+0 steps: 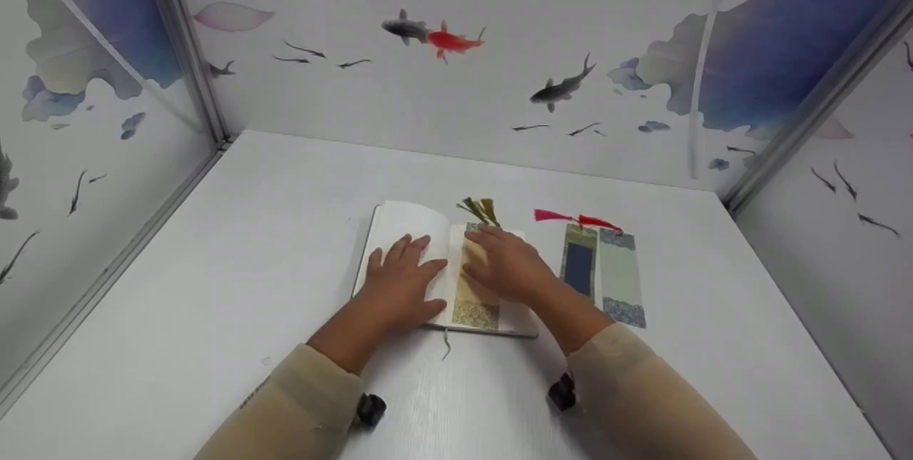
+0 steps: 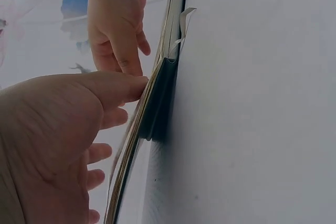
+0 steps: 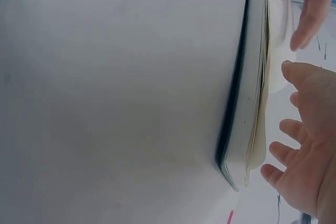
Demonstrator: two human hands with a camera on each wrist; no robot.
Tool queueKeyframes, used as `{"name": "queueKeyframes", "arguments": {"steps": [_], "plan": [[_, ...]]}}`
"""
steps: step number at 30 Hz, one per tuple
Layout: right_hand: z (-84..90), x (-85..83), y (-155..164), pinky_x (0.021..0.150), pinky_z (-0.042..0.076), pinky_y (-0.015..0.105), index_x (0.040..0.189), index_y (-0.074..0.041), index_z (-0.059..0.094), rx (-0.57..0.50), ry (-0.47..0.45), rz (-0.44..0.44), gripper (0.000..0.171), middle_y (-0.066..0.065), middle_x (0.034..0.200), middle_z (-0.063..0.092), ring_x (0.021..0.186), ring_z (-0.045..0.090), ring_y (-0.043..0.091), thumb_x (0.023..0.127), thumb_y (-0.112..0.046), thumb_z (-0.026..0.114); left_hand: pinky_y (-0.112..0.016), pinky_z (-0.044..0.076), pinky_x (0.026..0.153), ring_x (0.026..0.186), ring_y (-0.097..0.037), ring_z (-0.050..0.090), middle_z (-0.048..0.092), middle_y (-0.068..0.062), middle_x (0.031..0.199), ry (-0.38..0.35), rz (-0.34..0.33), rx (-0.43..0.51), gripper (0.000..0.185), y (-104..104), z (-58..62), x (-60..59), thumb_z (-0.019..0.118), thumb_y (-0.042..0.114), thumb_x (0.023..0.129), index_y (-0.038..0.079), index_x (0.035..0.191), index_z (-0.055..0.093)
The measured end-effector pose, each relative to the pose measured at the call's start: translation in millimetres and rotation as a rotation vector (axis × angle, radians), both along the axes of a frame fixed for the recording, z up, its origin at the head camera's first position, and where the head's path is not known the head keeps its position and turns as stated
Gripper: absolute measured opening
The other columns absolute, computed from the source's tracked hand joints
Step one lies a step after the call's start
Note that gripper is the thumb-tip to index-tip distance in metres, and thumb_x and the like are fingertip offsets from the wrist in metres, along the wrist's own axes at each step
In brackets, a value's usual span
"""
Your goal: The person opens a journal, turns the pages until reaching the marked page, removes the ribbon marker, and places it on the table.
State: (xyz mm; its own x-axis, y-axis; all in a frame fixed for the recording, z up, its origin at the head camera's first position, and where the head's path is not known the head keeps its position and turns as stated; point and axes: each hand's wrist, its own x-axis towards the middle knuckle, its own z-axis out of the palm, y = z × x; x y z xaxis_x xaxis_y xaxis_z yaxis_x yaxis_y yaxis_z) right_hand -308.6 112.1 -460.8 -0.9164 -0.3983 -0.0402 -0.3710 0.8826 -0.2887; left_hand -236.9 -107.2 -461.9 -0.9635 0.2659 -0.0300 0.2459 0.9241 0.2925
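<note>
An open notebook (image 1: 410,225) with blank pages lies on the white table. Spread across its left page is my left hand (image 1: 401,285), fingers extended; in the left wrist view its thumb touches the page edges near the spine. On the right page lies a tan bookmark (image 1: 476,314) with a patterned lower end and olive tassels (image 1: 481,210). My right hand (image 1: 510,264) is over the bookmark's upper part and hides some of it. In the right wrist view the fingers of this hand look loosely extended. A thin ribbon (image 1: 447,346) hangs from the notebook's lower edge.
Right of the notebook lie a green bookmark with a dark blue panel (image 1: 579,267) and a pale green one with blue patterned ends (image 1: 622,278). Their pink and red tassels (image 1: 570,217) point left. Printed walls (image 1: 456,103) enclose the table's back and sides.
</note>
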Motion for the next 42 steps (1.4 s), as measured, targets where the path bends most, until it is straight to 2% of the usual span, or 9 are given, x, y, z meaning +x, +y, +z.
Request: {"name": "queueKeyframes", "arguments": {"steps": [5, 14, 20, 28, 42], "plan": [[-0.9, 1.2, -2.0, 0.130, 0.030, 0.064, 0.165, -0.035, 0.043, 0.011, -0.015, -0.003, 0.067, -0.002, 0.176, 0.036, 0.164, 0.034, 0.032, 0.104, -0.054, 0.063, -0.066, 0.027, 0.127, 0.166, -0.038, 0.023, 0.030, -0.009, 0.177, -0.078, -0.008, -0.015, 0.065, -1.5, 0.6, 1.7, 0.064, 0.051, 0.103, 0.027, 0.162, 0.050], [-4.4, 0.5, -5.2, 0.131, 0.027, 0.065, 0.167, -0.036, 0.039, 0.084, -0.034, 0.033, 0.069, -0.002, 0.178, 0.032, 0.167, 0.026, 0.029, 0.105, -0.060, 0.056, -0.066, 0.032, 0.127, 0.164, -0.037, 0.029, 0.031, -0.011, 0.177, -0.148, -0.006, -0.017, 0.067, -1.6, -1.2, 0.1, 0.059, 0.052, 0.106, 0.026, 0.165, 0.044], [-6.2, 1.1, -5.3, 0.131, 0.025, 0.065, 0.166, -0.034, 0.042, 0.134, -0.048, 0.070, 0.066, -0.001, 0.178, 0.032, 0.167, 0.024, 0.030, 0.106, -0.060, 0.051, -0.065, 0.031, 0.128, 0.165, -0.036, 0.027, 0.030, -0.009, 0.178, -0.156, 0.002, -0.022, 0.067, -1.8, -0.7, 1.3, 0.059, 0.053, 0.106, 0.028, 0.166, 0.042], [-6.4, 0.4, 0.2, 0.133, 0.023, 0.063, 0.165, -0.037, 0.043, 0.140, -0.092, 0.053, 0.064, -0.002, 0.178, 0.030, 0.168, 0.023, 0.029, 0.106, -0.061, 0.052, -0.064, 0.031, 0.128, 0.165, -0.036, 0.028, 0.031, -0.009, 0.178, -0.151, 0.005, -0.026, 0.068, -1.0, -0.6, 1.1, 0.059, 0.054, 0.105, 0.028, 0.166, 0.042], [-6.2, -2.6, 25.8, 0.133, 0.025, 0.060, 0.166, -0.030, 0.042, 0.129, -0.159, 0.021, 0.066, 0.001, 0.179, 0.029, 0.167, 0.024, 0.031, 0.106, -0.056, 0.055, -0.064, 0.030, 0.129, 0.165, -0.035, 0.028, 0.031, -0.009, 0.177, -0.159, 0.007, -0.031, 0.068, 1.1, 1.1, 2.3, 0.060, 0.051, 0.106, 0.026, 0.166, 0.042]]}}
